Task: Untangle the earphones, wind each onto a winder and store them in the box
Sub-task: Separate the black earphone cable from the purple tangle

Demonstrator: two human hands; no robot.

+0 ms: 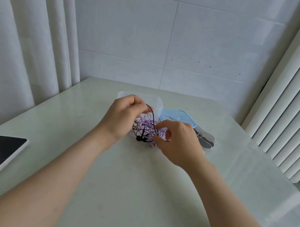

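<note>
Earphones [146,129] before box [157,103], lid [177,119] right.

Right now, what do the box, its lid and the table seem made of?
Box: frosted translucent plastic, with see-through walls. Lid: opaque pale-blue plastic, probably, with smooth moulded corners. Table: glossy pale-green top, glass or polished stone; it mirrors light.

Both forearms bare to frame edge; left hand [124,116], right hand [179,142] bare, fingers slender.
</note>
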